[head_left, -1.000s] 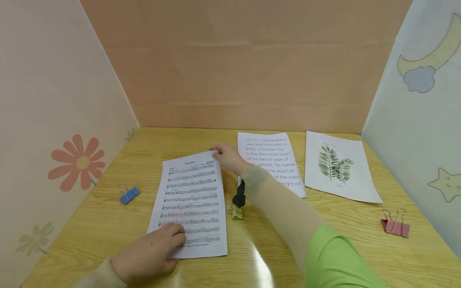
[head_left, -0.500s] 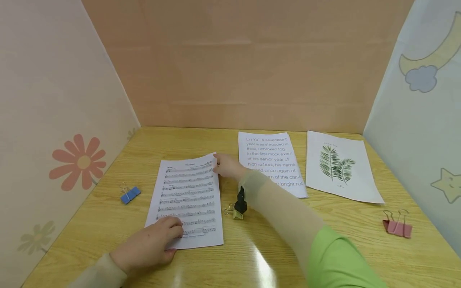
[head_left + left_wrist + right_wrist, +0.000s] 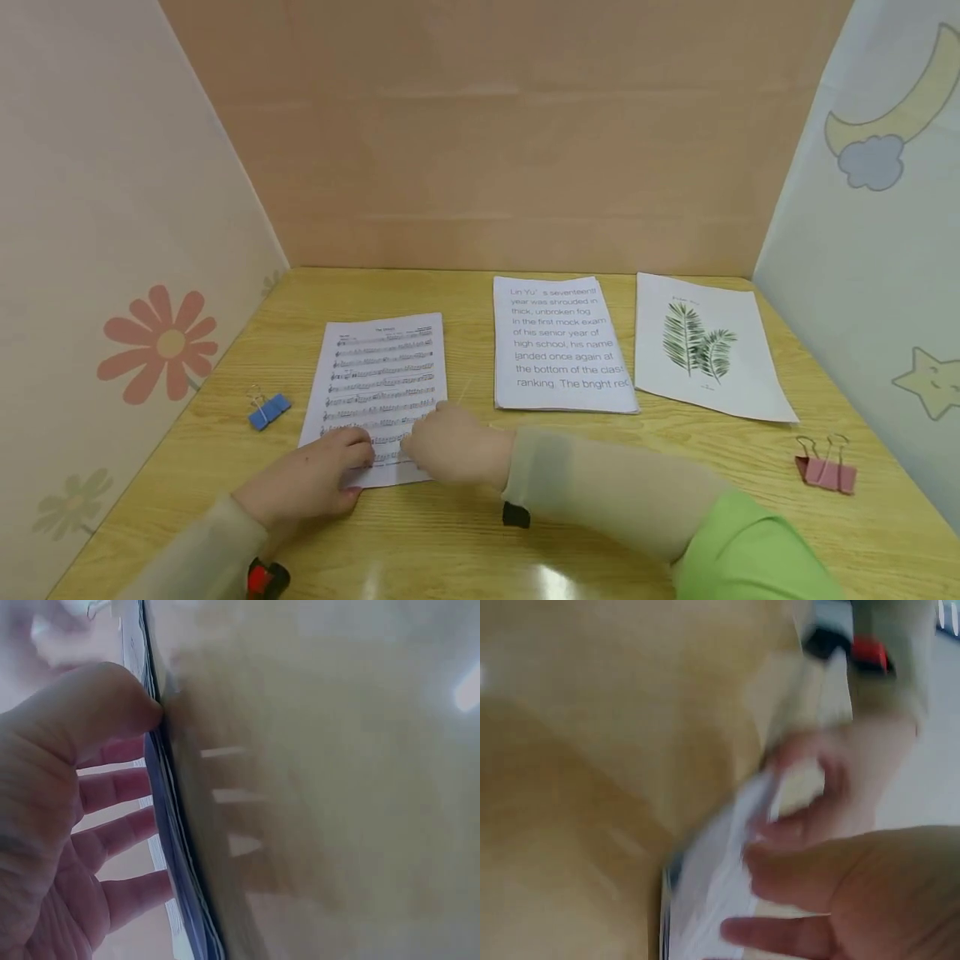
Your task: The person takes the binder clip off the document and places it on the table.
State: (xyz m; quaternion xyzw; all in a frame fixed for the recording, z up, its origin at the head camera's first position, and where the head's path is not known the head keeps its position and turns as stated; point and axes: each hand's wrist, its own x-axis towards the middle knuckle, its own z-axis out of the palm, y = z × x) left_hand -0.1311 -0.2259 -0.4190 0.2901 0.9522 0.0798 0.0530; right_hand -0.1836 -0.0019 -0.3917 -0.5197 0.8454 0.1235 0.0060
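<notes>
Near the bottom edge of the sheet music stack (image 3: 382, 367), my left hand (image 3: 311, 479) pinches the papers, thumb on one side and fingers on the other. The stack's edge (image 3: 180, 817) shows several layers in the left wrist view. My right hand (image 3: 457, 446), blurred, is over the lower right part of the sheets. In the right wrist view its thumb and a finger lie apart, close to the paper (image 3: 712, 877); contact is hard to tell. The gold binder clip is hidden in the head view.
A blue binder clip (image 3: 269, 411) lies left of the music. To the right are a printed text stack (image 3: 558, 346), a palm leaf picture sheet (image 3: 750, 358) and a pink binder clip (image 3: 827, 473). Walls edge the wooden table (image 3: 420, 550) on the left, back and right.
My right hand has let go of the top right corner and come down toward the lower right. The sheet music has moved slightly away and left, with my left hand at its bottom edge.
</notes>
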